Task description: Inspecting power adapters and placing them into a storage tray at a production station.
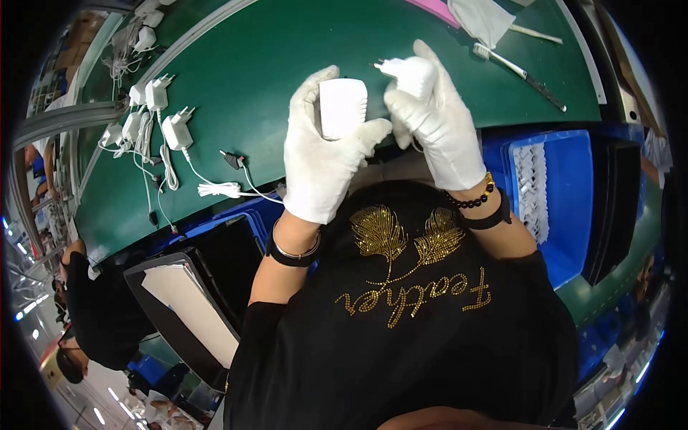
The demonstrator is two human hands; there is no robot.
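White plastic, both pieces. Left hand point(322, 154) has a boxy white adapter body point(342, 107), rounded corners, fine ribbing down one side edge, flat blank face toward me. Glove fingers curled round it from behind, thumb across the bottom, closed firm on it. Right hand point(437, 118) is closed round a second white adapter point(408, 72), w/ metal plug pins poking out to the left at its top. Can't see much of that one's body, glove covers most of it. Both held up above the near edge of the green mat point(287, 57), just apart from each other, in front of my chest.

Both hands in white cloth gloves; dark band on left wrist, bead bracelet + dark band on right.

On the mat to my left: row of more white adapters point(175, 132) w/ cords, one bundled cord point(218, 190), a small black connector point(231, 159). Far right of mat: toothbrush-type brush point(516, 68), white cloth point(484, 18). Blue bin point(570, 215) at my right w/ a stack of white parts inside.
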